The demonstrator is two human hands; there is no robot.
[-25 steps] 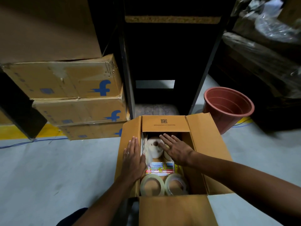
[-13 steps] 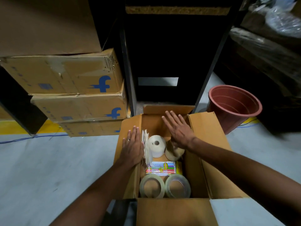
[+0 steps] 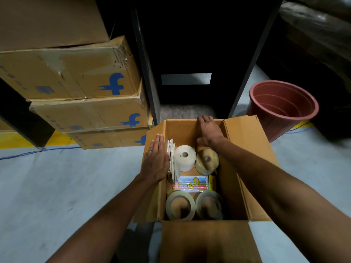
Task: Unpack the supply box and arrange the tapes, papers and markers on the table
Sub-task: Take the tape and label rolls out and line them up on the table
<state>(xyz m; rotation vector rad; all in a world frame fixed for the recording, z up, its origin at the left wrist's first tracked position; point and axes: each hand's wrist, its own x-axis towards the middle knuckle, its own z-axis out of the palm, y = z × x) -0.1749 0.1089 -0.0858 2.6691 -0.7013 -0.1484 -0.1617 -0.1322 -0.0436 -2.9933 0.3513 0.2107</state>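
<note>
The open cardboard supply box (image 3: 252, 168) stands on the floor in front of me. Inside are a white roll (image 3: 185, 158), a brown tape roll (image 3: 207, 161), a pack of coloured markers (image 3: 191, 184), two clear tape rolls (image 3: 180, 205) (image 3: 209, 205) and a stack of papers (image 3: 171, 160) on edge at the left wall. My left hand (image 3: 155, 161) presses flat on the left flap, fingers straight. My right hand (image 3: 209, 130) lies with straight fingers against the far flap, pushed back at the box's far wall.
Stacked cardboard boxes (image 3: 76, 76) with blue logos stand at the left. A dark metal rack (image 3: 193, 54) rises just behind the supply box. A reddish plastic pot (image 3: 283, 109) sits on the grey floor at the right. A blue cable (image 3: 38, 151) runs along the floor.
My right hand moved from above the rolls to the far flap and pushed it back, uncovering the rolls. My left hand stays on the left flap.
</note>
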